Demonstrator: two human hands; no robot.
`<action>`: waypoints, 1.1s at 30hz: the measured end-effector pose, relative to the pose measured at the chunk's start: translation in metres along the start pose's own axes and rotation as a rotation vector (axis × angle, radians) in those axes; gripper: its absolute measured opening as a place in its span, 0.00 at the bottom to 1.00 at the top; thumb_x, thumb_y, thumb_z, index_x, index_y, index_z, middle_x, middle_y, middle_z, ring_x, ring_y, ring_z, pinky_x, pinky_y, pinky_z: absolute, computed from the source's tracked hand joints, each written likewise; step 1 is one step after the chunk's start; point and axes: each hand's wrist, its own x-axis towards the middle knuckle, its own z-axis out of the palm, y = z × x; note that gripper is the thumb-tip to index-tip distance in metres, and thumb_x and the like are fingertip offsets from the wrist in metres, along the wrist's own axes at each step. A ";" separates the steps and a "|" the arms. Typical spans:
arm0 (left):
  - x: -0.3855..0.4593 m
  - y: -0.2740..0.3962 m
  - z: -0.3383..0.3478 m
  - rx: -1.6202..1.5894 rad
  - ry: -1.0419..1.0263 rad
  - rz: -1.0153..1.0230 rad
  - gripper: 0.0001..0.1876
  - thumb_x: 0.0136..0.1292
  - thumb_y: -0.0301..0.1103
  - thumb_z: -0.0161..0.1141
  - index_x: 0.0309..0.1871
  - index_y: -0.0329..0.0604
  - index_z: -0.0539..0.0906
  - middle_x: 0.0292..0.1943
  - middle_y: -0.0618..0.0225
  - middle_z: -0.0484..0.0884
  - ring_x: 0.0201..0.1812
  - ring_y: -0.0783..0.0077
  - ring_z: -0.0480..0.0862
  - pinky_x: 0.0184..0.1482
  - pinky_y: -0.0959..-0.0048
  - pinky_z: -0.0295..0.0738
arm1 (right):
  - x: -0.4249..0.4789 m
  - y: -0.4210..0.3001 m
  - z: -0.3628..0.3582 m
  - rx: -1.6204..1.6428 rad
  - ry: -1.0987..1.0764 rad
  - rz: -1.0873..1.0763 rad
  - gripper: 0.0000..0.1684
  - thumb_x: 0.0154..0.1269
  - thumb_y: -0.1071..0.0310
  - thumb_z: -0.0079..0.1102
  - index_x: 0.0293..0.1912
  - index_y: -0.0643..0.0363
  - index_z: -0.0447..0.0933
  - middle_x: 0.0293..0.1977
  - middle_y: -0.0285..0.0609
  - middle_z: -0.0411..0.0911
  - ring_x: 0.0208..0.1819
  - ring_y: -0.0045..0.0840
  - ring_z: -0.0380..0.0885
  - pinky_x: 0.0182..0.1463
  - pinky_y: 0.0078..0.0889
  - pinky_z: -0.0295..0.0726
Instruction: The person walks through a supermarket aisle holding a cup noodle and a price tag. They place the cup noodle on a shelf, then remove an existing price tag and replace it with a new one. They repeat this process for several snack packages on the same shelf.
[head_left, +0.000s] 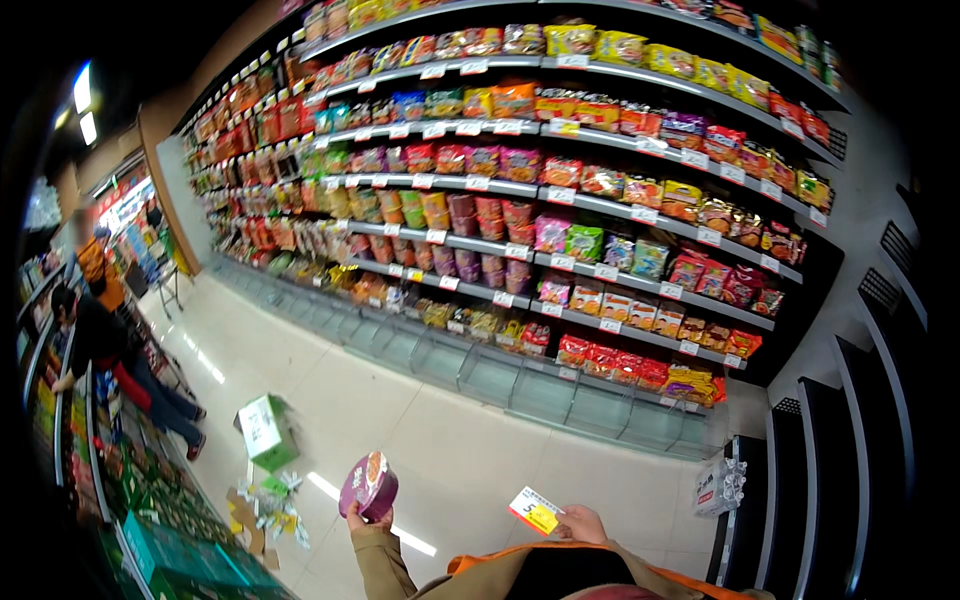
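Observation:
A purple instant noodle bowl (380, 495) with a printed lid is gripped from below by my left hand (369, 519); its lid tilts up toward the camera. Between the fingers of my right hand (581, 523) is a white and yellow price card (537, 510) bearing writing, held out over the floor. Both hands are in front of my body, apart from each other. Before me stands a long shelf unit (540, 127) stocked with noodle packets and cups.
On the tiled floor (420, 420) stands a green and white carton (268, 433), with scattered wrappers and cardboard (274, 514) close by. Clear bins (517, 390) line the shelf's foot. Shrink-wrapped bottles (720, 487) are at right. A person (124, 360) bends at the left shelves; another (101, 262) stands behind.

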 end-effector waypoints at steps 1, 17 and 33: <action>0.009 0.013 -0.009 -0.031 0.019 0.013 0.27 0.54 0.37 0.52 0.60 0.45 0.67 0.58 0.61 0.71 0.57 0.55 0.73 0.55 0.46 0.71 | 0.003 -0.007 0.008 -0.049 -0.001 -0.004 0.14 0.64 0.68 0.55 0.46 0.66 0.72 0.31 0.41 0.79 0.28 0.17 0.77 0.30 0.18 0.77; 0.047 -0.012 -0.079 0.336 0.248 -0.219 0.23 0.56 0.38 0.55 0.54 0.38 0.71 0.49 0.56 0.78 0.49 0.55 0.79 0.49 0.52 0.77 | 0.004 0.009 0.037 0.063 -0.055 0.019 0.12 0.65 0.68 0.55 0.45 0.63 0.70 0.33 0.41 0.78 0.29 0.17 0.78 0.30 0.20 0.77; -0.034 -0.204 -0.069 1.231 -0.420 -0.976 0.24 0.52 0.30 0.63 0.53 0.39 0.72 0.43 0.64 0.79 0.46 0.69 0.78 0.48 0.70 0.76 | -0.016 0.060 -0.022 0.145 0.261 -0.106 0.11 0.63 0.67 0.59 0.42 0.63 0.73 0.31 0.36 0.78 0.28 0.13 0.75 0.32 0.15 0.75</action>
